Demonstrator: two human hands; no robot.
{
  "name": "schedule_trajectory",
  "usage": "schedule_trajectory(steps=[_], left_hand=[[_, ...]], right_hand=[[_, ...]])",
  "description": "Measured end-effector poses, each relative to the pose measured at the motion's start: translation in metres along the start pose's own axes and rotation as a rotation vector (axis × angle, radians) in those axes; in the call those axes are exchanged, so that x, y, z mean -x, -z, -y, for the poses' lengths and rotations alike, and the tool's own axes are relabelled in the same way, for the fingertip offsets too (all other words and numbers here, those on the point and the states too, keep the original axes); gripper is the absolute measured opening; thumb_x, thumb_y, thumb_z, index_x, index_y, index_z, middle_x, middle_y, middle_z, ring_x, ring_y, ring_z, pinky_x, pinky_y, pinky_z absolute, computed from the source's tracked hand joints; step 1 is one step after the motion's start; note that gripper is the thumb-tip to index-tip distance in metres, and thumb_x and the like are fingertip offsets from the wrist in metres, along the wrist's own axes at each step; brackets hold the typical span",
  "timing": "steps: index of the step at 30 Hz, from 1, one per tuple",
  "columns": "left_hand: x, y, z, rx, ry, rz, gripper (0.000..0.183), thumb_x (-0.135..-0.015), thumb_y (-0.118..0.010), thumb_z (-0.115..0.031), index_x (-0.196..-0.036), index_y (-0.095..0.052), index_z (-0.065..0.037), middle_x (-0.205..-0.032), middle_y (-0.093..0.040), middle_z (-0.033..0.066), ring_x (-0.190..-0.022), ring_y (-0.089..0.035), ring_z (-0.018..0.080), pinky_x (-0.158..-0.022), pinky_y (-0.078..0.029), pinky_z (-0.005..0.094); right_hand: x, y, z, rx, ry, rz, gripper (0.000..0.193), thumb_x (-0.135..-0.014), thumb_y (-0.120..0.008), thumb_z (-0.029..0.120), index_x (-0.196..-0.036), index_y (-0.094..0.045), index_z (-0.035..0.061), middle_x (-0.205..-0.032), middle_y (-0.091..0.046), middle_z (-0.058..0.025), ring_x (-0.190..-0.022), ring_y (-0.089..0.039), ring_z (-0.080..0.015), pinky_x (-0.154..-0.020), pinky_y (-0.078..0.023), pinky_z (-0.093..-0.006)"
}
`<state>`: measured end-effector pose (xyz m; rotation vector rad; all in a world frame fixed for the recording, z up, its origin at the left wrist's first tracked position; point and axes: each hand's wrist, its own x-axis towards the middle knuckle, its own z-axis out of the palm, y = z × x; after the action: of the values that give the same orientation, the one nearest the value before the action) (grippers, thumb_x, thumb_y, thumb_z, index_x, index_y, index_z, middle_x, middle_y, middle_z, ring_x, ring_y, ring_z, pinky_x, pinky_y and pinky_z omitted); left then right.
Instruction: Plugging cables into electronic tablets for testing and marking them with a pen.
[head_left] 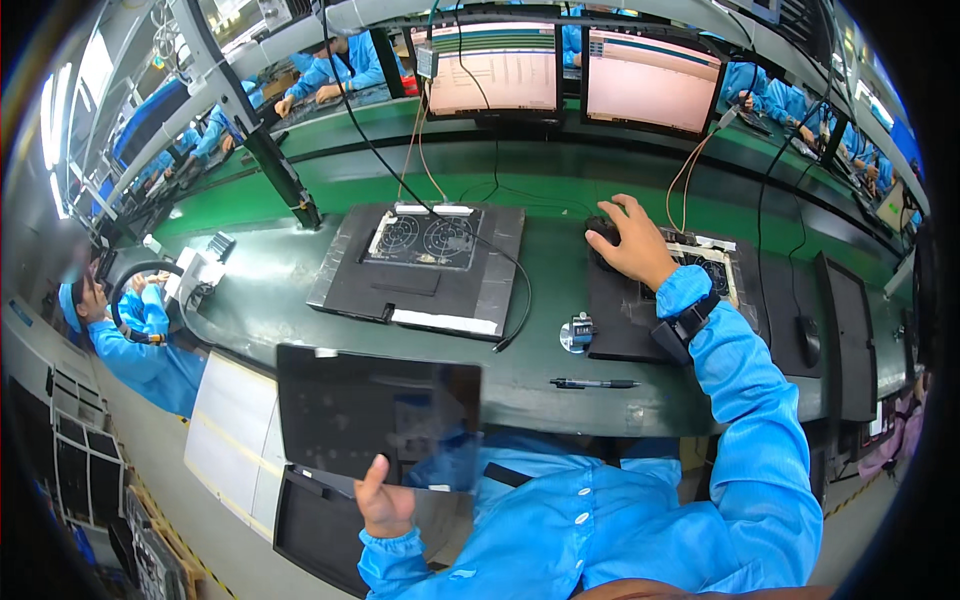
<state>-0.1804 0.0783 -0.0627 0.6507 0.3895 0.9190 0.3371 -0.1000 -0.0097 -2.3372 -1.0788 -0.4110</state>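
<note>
Head view: the left hand clamps a dark panel low, thumb in front, likely for steadiness, at the bench's near edge; the right hand covers a black mouse-like object, grip unclear.

Factory workshop, electronics by its look | long green surface before me | monitors behind | blue-smocked people in rows | metal frame overhead
</note>
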Motion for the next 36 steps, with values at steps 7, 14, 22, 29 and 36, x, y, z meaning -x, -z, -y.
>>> schedule_trajectory(steps=[7, 14, 22, 29, 36], left_hand=[[-0.005, 0.022, -0.012, 0.06, 0.005, -0.096, 0.057, -0.105, -0.067, -0.004, -0.16, -0.053, 0.001, -0.156, -0.065, 0.0171, -0.146, -0.061, 0.0376, -0.127, -0.046, 0.0561], [-0.003, 0.013, -0.014, 0.052, -0.024, -0.096, 0.057, -0.105, -0.065, -0.002, -0.161, -0.053, -0.001, -0.157, -0.064, 0.0176, -0.147, -0.06, 0.0367, -0.128, -0.045, 0.0546], [-0.003, 0.008, -0.017, 0.082, -0.005, -0.104, 0.058, -0.107, -0.063, -0.004, -0.164, -0.051, -0.003, -0.161, -0.062, 0.0169, -0.149, -0.058, 0.0373, -0.129, -0.042, 0.0553], [-0.02, -0.009, -0.016, 0.22, 0.012, -0.009, 0.049, -0.109, -0.064, -0.01, -0.156, -0.058, 0.001, -0.157, -0.066, 0.0178, -0.147, -0.061, 0.0377, -0.129, -0.044, 0.0552], [-0.044, -0.022, -0.011, 0.286, 0.085, -0.112, 0.035, -0.11, -0.069, -0.016, -0.141, -0.07, 0.001, -0.145, -0.074, 0.0169, -0.136, -0.069, 0.0353, -0.123, -0.052, 0.0529]], right_hand=[[0.004, -0.011, -0.002, 0.048, 0.059, -0.029, 0.056, -0.099, -0.078, 0.046, -0.138, -0.073, 0.0056, -0.148, -0.063, -0.022, -0.133, -0.065, -0.0438, -0.11, -0.057, -0.0508], [0.008, -0.015, 0.0, 0.098, 0.082, -0.005, 0.06, -0.101, -0.075, 0.053, -0.139, -0.074, 0.0062, -0.138, -0.067, -0.0214, -0.114, -0.073, -0.0433, -0.099, -0.061, -0.0517], [0.006, -0.003, 0.019, 0.336, 0.22, -0.037, 0.062, -0.102, -0.075, 0.057, -0.137, -0.072, 0.0054, -0.138, -0.067, -0.0217, -0.116, -0.071, -0.0445, -0.1, -0.058, -0.0526], [0.023, 0.003, 0.107, -0.118, 0.682, 0.296, 0.022, -0.093, -0.081, 0.025, -0.104, -0.08, 0.006, -0.107, -0.077, -0.0142, -0.113, -0.071, -0.0361, -0.104, -0.055, -0.05], [0.069, -0.028, 0.167, 0.333, 0.771, 0.395, 0.016, -0.097, -0.077, 0.018, -0.103, -0.077, 0.0027, -0.104, -0.074, -0.0134, -0.119, -0.067, -0.0337, -0.126, -0.042, -0.0577]])
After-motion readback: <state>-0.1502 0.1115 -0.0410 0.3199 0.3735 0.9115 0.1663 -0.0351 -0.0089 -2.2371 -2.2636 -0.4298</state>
